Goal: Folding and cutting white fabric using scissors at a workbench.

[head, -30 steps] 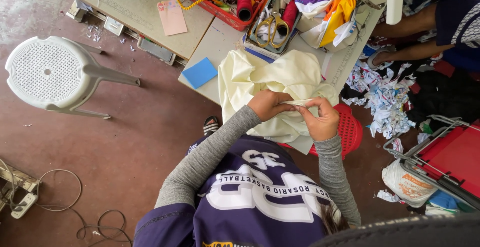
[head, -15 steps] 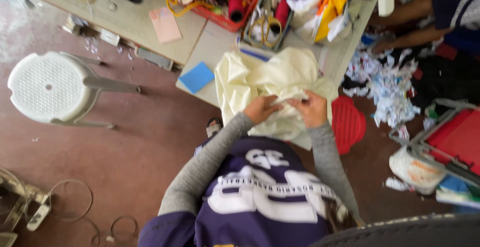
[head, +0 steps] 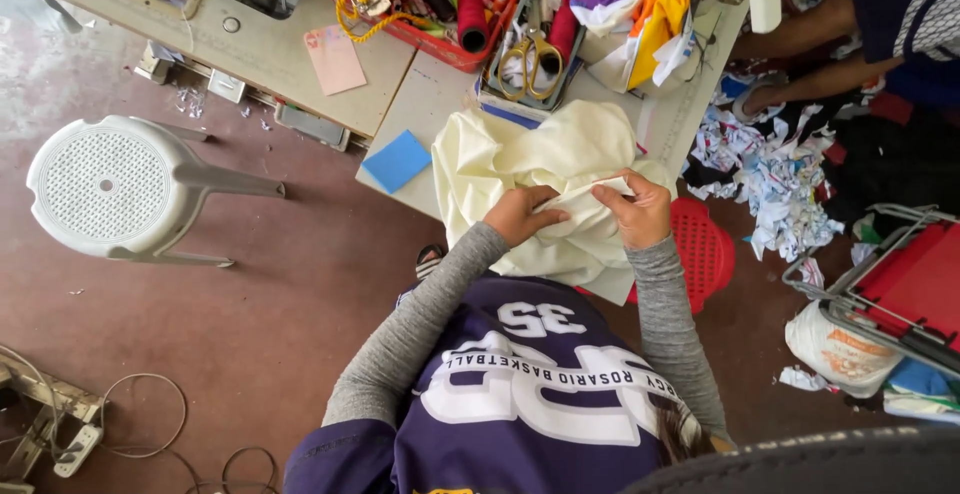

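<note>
Cream-coloured soft cloth (head: 540, 169) lies bunched on the grey wooden table (head: 430, 104), hanging over its near edge. Left hand (head: 520, 216) and right hand (head: 635, 209) both pinch a fold of it, just beside the red plastic stool (head: 705, 254).

The left hand (head: 520, 216) and right hand (head: 634, 206) were close together on the cream cloth (head: 540, 169), which covered most of the table edge. Just behind the cloth, a tray with yellow scissors (head: 530, 54) and a red basket (head: 455, 9) blocked the way forward. To the left, the bare tabletop (head: 430, 104) around the blue pad (head: 397, 161) was free. The red stool (head: 700, 254) stood under the right wrist.
</note>
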